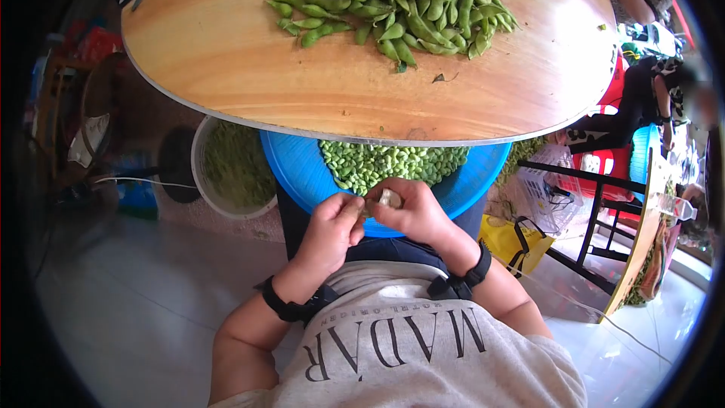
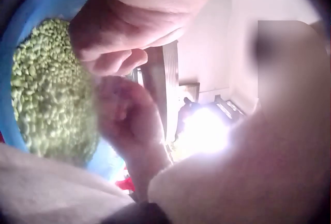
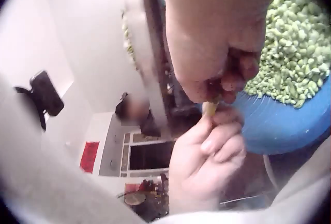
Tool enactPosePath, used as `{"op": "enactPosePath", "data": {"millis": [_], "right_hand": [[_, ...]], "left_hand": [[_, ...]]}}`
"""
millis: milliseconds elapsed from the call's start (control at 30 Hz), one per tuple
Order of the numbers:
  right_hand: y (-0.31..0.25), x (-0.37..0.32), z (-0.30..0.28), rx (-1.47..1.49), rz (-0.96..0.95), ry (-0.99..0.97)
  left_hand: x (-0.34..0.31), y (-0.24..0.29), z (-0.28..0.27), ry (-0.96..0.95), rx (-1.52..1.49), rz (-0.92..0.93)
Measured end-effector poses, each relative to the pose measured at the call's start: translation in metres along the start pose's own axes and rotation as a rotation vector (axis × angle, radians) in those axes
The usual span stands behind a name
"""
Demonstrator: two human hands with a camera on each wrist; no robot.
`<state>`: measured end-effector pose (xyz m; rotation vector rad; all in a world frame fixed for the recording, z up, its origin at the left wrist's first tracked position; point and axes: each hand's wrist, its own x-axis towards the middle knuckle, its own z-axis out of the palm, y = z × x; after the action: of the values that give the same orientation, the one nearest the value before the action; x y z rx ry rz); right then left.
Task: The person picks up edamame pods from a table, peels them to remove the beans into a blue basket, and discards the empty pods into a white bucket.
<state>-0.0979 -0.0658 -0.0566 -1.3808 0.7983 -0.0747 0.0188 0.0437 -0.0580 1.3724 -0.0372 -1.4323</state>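
Both hands meet over the near rim of a blue basin [image 1: 291, 174] that holds a heap of shelled green soybeans [image 1: 389, 166]. My left hand [image 1: 328, 233] pinches one end of a small yellowish-green bean pod [image 3: 211, 108] between thumb and forefinger. With curled fingers, my right hand [image 1: 415, 213] grips the pod's other end, and most of the pod is hidden. Something pale and crumpled [image 1: 390, 198] shows at the right thumb. In the left wrist view the fingers overlap in front of the beans, and the pod is out of sight.
A round wooden table [image 1: 302, 98] overhangs the basin, with a pile of unshelled soybean pods [image 1: 400, 7] on it. A white bucket [image 1: 236, 170] with green contents stands on the left. To the right are a yellow bag [image 1: 517, 242] and a white plastic basket [image 1: 555, 189].
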Motion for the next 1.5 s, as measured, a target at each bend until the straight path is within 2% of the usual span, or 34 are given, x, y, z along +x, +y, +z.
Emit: {"op": "enactPosePath", "data": {"millis": [33, 67, 133, 167, 200, 267, 333, 433, 500, 567, 700, 767, 833, 867, 1067, 1100, 1200, 1233, 1333, 1500], "right_hand": [[0.012, 0.006, -0.004, 0.077, 0.036, -0.035], [0.021, 0.013, -0.008, -0.007, 0.053, -0.002], [0.044, 0.028, -0.02, -0.424, -0.078, 0.113], [0.049, 0.037, -0.024, -0.707, -0.055, 0.124], [0.05, 0.046, -0.028, -0.994, -0.035, 0.136], [0.052, 0.065, -0.02, -0.96, -0.312, 0.276], [0.053, 0.091, 0.002, -0.907, -0.546, 0.382], [0.098, 0.133, 0.021, -0.803, -0.721, 0.364], [0.102, 0.13, 0.021, -0.813, -0.56, 0.233], [0.093, 0.126, 0.021, -0.828, -0.484, 0.136], [0.059, 0.114, 0.021, -0.866, -0.49, 0.053], [0.085, 0.116, 0.036, -0.963, -0.515, 0.114], [0.092, 0.118, 0.044, -1.079, -0.529, 0.106], [0.096, 0.118, 0.048, -1.137, -0.537, 0.102], [0.069, 0.113, 0.026, -0.763, -0.497, 0.067], [0.069, 0.11, 0.024, -0.681, -0.432, 0.039], [0.079, 0.106, 0.034, -0.645, -0.242, -0.132], [0.08, 0.103, 0.04, -0.662, -0.281, -0.141], [0.092, 0.102, 0.056, -0.858, -0.202, -0.176], [0.085, 0.101, 0.054, -0.819, -0.063, -0.189]], "left_hand": [[-0.002, 0.003, -0.005, 0.031, 0.029, 0.038], [-0.002, 0.007, -0.013, 0.063, 0.06, 0.08], [0.0, 0.012, -0.041, 0.255, 0.21, 0.254], [0.001, 0.015, -0.059, 0.366, 0.28, 0.292], [0.004, 0.016, -0.078, 0.452, 0.357, 0.428], [0.008, 0.021, -0.118, 0.691, 0.533, 0.435], [0.005, 0.033, -0.141, 0.763, 0.831, 0.222], [0.009, 0.025, -0.159, 0.78, 0.897, 0.253], [0.005, 0.029, -0.146, 0.725, 0.844, 0.215], [0.003, 0.026, -0.145, 0.695, 0.741, 0.208], [0.004, 0.03, -0.127, 0.682, 0.632, 0.226], [0.005, 0.037, -0.117, 0.646, 0.607, 0.222], [0.001, 0.045, -0.109, 0.594, 0.624, 0.175], [-0.001, 0.045, -0.107, 0.575, 0.608, 0.208], [-0.01, 0.038, -0.096, 0.499, 0.535, 0.299], [-0.009, 0.036, -0.095, 0.487, 0.534, 0.299], [-0.005, 0.03, -0.091, 0.432, 0.509, 0.344], [-0.005, 0.029, -0.089, 0.412, 0.496, 0.366], [-0.009, 0.032, -0.082, 0.402, 0.512, 0.315], [-0.015, 0.03, -0.084, 0.407, 0.501, 0.347]]}}
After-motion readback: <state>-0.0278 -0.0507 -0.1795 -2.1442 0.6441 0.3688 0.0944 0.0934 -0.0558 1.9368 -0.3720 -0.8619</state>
